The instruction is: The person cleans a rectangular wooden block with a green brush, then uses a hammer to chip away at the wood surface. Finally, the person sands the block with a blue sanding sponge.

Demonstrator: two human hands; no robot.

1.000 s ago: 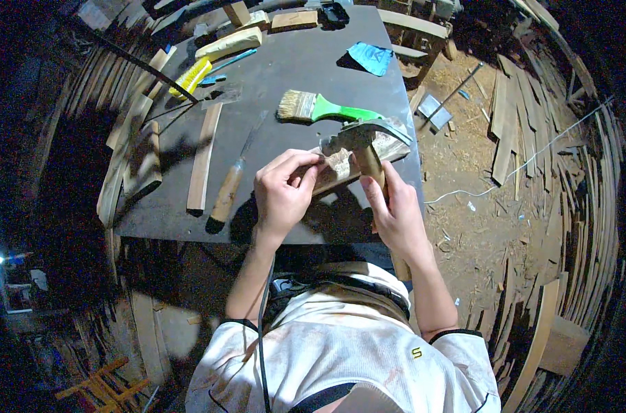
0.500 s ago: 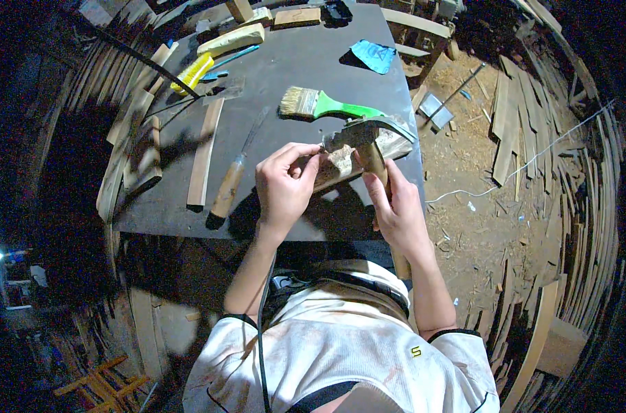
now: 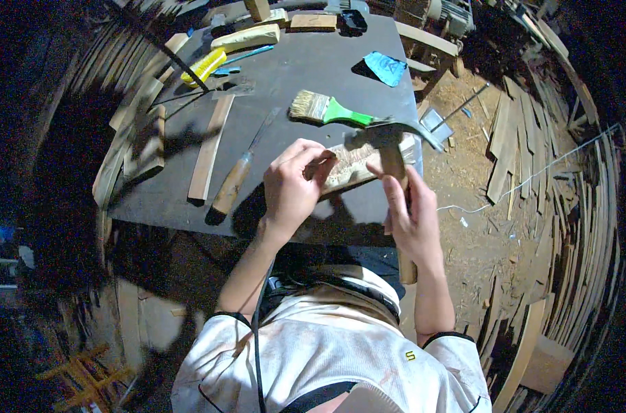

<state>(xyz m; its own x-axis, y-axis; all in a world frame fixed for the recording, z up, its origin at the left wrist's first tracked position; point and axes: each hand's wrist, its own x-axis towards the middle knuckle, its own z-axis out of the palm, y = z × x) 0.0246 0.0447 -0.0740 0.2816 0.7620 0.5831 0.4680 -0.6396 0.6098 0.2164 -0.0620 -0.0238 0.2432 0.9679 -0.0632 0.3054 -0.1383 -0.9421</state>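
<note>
At one o'clock, your right hand [image 3: 417, 213] is gripping a stiff, likely head-heavy hammer [image 3: 393, 157], probably best held lower down, while your left hand [image 3: 292, 186] is pinching narrowly, contents unclear, by the wooden block [image 3: 356, 169].

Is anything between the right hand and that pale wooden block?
Yes: a hammer with a wooden handle and dark metal head. The right hand grips the handle, and in this view the head partly hides the pale wooden block.
</note>
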